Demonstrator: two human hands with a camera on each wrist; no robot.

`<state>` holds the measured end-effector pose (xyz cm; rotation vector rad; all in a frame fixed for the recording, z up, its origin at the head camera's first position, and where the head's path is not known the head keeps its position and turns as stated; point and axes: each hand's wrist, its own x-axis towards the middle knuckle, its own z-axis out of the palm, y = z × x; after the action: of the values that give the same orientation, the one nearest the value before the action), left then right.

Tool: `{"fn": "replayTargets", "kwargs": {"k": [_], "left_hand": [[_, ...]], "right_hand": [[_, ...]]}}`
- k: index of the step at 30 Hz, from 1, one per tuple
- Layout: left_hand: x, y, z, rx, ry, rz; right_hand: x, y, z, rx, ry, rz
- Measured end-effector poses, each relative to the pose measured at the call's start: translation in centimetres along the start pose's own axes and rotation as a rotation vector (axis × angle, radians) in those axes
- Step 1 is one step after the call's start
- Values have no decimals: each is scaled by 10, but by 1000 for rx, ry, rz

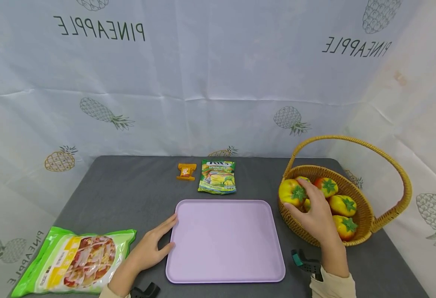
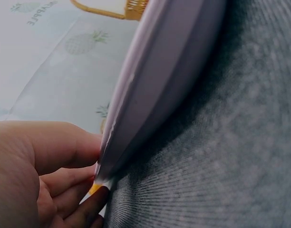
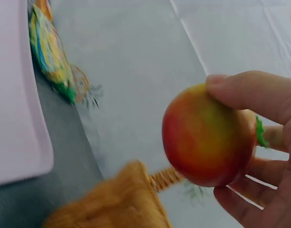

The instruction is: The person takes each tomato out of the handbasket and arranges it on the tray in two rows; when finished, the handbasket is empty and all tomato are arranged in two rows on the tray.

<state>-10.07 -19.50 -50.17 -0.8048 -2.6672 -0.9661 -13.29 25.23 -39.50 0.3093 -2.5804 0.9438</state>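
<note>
My right hand (image 1: 316,213) holds a round yellow-red fruit (image 1: 290,192) with a green leafy top, above the left side of a wicker basket (image 1: 367,207). In the right wrist view the thumb and fingers grip the fruit (image 3: 207,137) off the basket. More fruits of the same kind (image 1: 342,205) lie inside the basket. A flat lilac tray (image 1: 225,244) rests in the middle of the table. My left hand (image 1: 150,248) touches the tray's left edge with extended fingers; in the left wrist view the hand (image 2: 50,166) meets the rim.
Behind the tray lie a green candy bag (image 1: 218,178) and a small orange packet (image 1: 186,171). A large green-and-white food bag (image 1: 80,260) lies at the front left of the grey table (image 1: 128,186). The basket's tall handle (image 1: 352,138) arches over it. A pineapple-print curtain (image 1: 210,82) hangs behind.
</note>
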Motion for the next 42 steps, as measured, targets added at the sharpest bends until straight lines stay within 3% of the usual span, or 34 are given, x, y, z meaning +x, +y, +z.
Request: {"fn": "replayTargets", "kwargs": {"k": [13,30,42], "left_hand": [[1,0,2,-4,11,34],[-4,-3,3,-1,11,13],[0,1,-2,23,-20,-34]], "right_hand": [[2,-16,60,116,-68,-68],[7,-60,143,241,-316,-5],[24,-91,189,273,-425,-58]]}}
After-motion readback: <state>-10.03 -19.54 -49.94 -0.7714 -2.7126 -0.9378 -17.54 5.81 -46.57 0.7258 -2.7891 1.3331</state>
